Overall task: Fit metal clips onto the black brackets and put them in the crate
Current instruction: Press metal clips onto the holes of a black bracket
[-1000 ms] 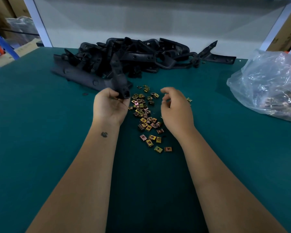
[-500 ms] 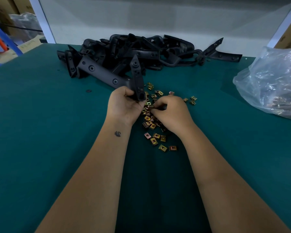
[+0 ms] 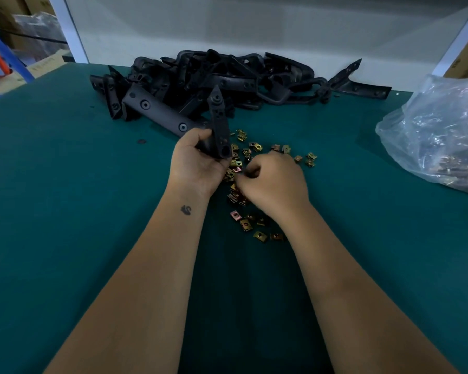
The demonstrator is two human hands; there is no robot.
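clip pick beside a held bracket

the left hand (image 3: 197, 163) grips a black bracket (image 3: 220, 128) at its lower end, fingers curled round it; that arm of the bracket stands nearly upright, its end hole facing the right hand. the right hand (image 3: 272, 182) rests fingers curled on the clips (image 3: 247, 224) scattered on the mat (image 3: 65, 211); whether it already pinches one i cannot tell. the clips lie just right of the bracket's end, so the right hand is nearer. the bracket pile (image 3: 227, 76) lies beyond both hands. a clear bag (image 3: 438, 130) at far right holds more clips. no crate shows.
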